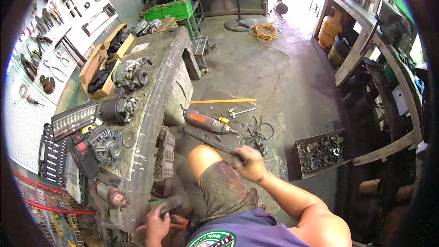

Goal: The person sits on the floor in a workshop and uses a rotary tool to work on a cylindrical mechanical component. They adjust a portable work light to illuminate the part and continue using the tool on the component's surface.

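Note:
My right hand [247, 162] is closed beside my bent knee [201, 158], around something dark that I cannot make out. My left hand [157, 222] has curled fingers at a dark object [170, 205] low beside the bench, near a red item [182, 221]; its grip is partly hidden. On a floor plate [215, 103] ahead of my knee lie a cylindrical power tool [201, 121] with an orange label, a yellow ruler [226, 100] and small metal tools [242, 112].
A cluttered workbench [164, 64] runs along the left, below a pegboard [50, 41]. A scrap box [320, 153] and wooden rack [386, 160] stand right. Coiled orange cord [263, 32] lies beside a stand base [240, 25]; dark cables [260, 132] lie near the plate.

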Demonstrator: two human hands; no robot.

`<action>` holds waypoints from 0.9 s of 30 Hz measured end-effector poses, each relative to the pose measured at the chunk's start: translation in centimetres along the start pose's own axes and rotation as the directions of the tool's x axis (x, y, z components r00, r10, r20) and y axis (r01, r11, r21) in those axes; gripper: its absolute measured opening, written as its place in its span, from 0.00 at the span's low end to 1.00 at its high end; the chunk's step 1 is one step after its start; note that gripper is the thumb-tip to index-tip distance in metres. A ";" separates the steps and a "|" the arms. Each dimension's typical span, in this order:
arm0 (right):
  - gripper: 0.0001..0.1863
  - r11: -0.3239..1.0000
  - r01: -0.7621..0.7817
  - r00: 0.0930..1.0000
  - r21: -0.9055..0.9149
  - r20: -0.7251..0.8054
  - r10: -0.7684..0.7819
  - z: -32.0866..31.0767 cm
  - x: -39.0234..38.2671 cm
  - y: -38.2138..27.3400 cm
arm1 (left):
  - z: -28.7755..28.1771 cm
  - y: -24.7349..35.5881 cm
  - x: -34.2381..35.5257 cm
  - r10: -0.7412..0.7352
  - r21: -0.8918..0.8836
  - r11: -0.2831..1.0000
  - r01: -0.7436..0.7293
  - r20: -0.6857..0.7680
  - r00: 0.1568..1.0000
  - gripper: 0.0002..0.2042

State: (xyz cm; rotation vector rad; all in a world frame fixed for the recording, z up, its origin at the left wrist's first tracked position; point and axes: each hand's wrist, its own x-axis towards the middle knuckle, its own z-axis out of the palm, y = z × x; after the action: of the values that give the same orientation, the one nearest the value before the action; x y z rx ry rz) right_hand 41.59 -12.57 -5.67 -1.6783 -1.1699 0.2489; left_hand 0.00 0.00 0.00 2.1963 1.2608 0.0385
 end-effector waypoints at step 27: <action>0.15 0.857 -0.450 0.881 -0.252 -0.284 0.379 2.1 4.5 4.7 | 4.4 18.1 33.0 0.810 0.433 0.451 -0.780 0.167 0.562 0.31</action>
State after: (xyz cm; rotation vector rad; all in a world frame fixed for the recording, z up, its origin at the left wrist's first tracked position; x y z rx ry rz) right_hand 45.19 -7.69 -8.89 -2.1757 -0.6851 0.1382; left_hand 33.55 17.38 -2.99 3.0591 0.0951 0.2038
